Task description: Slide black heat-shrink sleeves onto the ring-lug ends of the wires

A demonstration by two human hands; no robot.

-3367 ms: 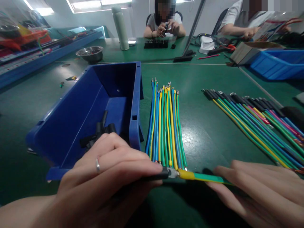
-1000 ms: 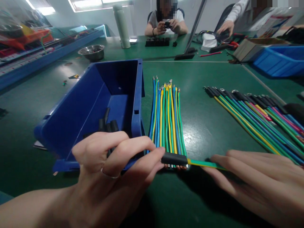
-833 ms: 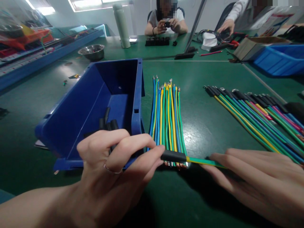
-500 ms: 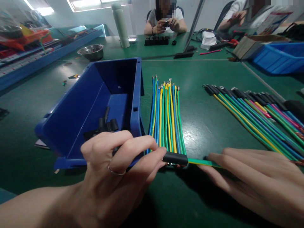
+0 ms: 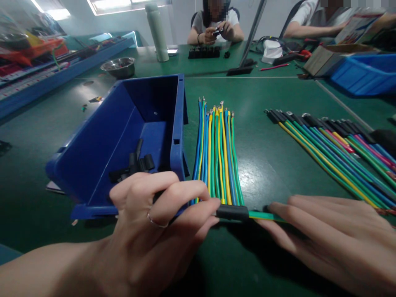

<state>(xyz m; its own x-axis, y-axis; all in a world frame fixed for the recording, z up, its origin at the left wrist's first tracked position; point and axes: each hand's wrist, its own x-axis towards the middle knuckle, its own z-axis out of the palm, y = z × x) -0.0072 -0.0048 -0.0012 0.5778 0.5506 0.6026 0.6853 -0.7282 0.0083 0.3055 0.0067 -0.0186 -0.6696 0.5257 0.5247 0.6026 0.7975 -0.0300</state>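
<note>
My left hand (image 5: 173, 222), with a ring on one finger, pinches the left end of a black heat-shrink tube (image 5: 233, 212). That tube sits around a green-and-yellow wire (image 5: 266, 216), and the wire's left end is hidden at my fingertips. To the right, my right hand (image 5: 328, 235) is closed on the same wire. Just beyond the tube lies a row of blue, yellow and green wires (image 5: 218, 161) with metal terminals at their far ends. Loose black tubes (image 5: 136, 163) lie inside the blue bin (image 5: 93, 144), behind my left hand.
Wires with black tubes on their far ends (image 5: 328, 148) lie at the right. Farther back are a metal bowl (image 5: 119, 68), a pale green bottle (image 5: 157, 33), a stand (image 5: 239, 71) and a light blue bin (image 5: 368, 74). Two people sit across the table.
My left hand and the black tube have shifted slightly right and toward me. The right hand is almost still. Across the table, the person at right has lowered a hand.
</note>
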